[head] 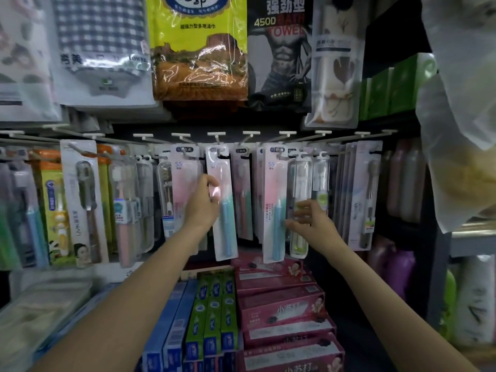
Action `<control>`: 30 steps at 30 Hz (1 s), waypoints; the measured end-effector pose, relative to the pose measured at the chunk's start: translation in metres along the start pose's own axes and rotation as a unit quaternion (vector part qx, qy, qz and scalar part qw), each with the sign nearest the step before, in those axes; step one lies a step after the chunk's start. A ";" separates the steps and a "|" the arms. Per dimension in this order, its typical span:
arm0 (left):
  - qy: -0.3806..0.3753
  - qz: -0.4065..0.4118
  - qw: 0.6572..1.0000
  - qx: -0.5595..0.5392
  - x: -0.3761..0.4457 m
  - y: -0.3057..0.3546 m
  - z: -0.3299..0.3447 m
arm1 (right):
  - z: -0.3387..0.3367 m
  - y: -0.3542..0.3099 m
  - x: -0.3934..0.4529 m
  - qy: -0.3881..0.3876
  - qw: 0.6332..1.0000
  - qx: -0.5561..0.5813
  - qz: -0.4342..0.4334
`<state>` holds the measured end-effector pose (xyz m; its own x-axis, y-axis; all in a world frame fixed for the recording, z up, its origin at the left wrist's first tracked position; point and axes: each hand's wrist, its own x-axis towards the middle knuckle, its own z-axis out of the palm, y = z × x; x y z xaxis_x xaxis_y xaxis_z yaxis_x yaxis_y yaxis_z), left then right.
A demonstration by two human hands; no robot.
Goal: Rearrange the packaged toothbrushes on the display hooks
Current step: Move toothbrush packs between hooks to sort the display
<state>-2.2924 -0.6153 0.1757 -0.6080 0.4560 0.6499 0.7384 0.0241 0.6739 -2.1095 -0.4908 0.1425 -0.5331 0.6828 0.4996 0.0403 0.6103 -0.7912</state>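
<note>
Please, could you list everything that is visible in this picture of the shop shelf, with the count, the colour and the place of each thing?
packaged toothbrushes: many, mostly pink-and-blue or clear packs, hanging in the middle row
display hooks: about ten, white, in a row above the toothbrushes
towel packs: several, checked, yellow-green, black and pale, hanging along the top
toothpaste boxes: many, blue, green and pink-red, stacked below the toothbrushes
bottles: several, pale and purple, on shelves at the right, blurred
plastic bag: one, translucent white, upper right
left hand: one, gripping a pink-and-blue pack at centre
right hand: one, fingers on a clear pack right of centre
</note>
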 end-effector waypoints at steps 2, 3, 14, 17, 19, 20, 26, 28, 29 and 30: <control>0.003 0.002 0.999 0.042 -0.004 -0.004 0.002 | 0.007 0.000 0.001 -0.015 1.000 0.020 0.008; 0.008 0.007 0.998 0.061 -0.010 -0.006 0.004 | 0.012 -0.001 0.002 -0.016 1.000 0.023 0.010; -0.171 -0.001 0.985 -0.001 -0.054 0.007 0.036 | 0.079 0.010 -0.024 -0.059 0.993 0.106 -0.014; -0.191 -0.059 0.979 -0.039 -0.037 0.010 0.039 | 0.080 0.006 -0.024 -0.130 0.986 0.100 -0.041; -0.150 -0.047 0.988 0.011 -0.030 0.008 0.036 | 0.077 0.011 -0.024 -0.134 0.989 0.028 -0.054; -0.135 -0.035 0.989 0.041 -0.026 0.007 0.032 | 0.073 0.014 -0.022 -0.114 0.992 0.004 -0.055; -0.111 0.029 0.978 0.174 -0.015 0.004 0.013 | 0.043 0.023 -0.005 0.155 0.988 -0.020 -0.019; -0.099 0.050 0.973 0.205 -0.016 0.005 0.010 | 0.044 0.023 0.002 0.146 0.989 -0.028 -0.007; -0.092 0.059 0.969 0.219 -0.016 0.005 0.008 | 0.045 0.022 0.004 0.123 0.992 -0.018 0.003; -0.087 0.067 0.966 0.233 -0.015 0.005 0.007 | 0.048 0.022 0.008 0.091 0.996 0.001 0.025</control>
<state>-2.2772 -0.6164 0.1670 -0.4697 0.6242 0.6242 0.8828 0.3335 0.3309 -2.1531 -0.4914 0.1125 -0.3686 0.7735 0.5156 0.0604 0.5734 -0.8171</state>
